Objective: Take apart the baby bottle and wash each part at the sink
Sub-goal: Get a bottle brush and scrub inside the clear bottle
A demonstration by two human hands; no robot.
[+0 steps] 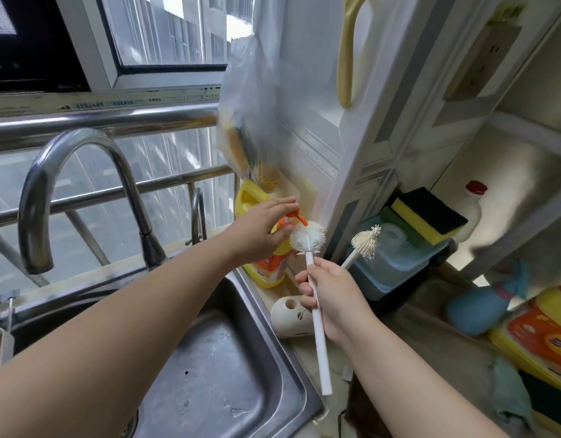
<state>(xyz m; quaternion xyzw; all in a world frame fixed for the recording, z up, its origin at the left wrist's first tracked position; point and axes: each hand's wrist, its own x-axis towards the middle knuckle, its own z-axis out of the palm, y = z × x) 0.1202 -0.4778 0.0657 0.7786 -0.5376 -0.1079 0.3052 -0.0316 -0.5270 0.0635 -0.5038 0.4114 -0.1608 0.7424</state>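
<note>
My left hand (pixel 262 227) rests on the orange pump head of a yellow-orange dish soap bottle (pixel 273 263) standing at the sink's right rim. My right hand (pixel 331 300) grips two white brushes: a large bottle brush (pixel 307 237) with its round bristle head held right under the pump spout, and a thin nipple brush (pixel 366 240) pointing up to the right. The steel sink (pixel 228 358) lies below, wet and with no bottle parts visible in it. The baby bottle itself is not in view.
A curved steel faucet (pixel 51 191) stands at the sink's back left. A white brush holder (pixel 292 316) lies beside the sink. A blue tub (pixel 399 263) with sponges (pixel 427 213), a large yellow detergent jug (pixel 250 197), and detergent packs (pixel 541 339) crowd the right.
</note>
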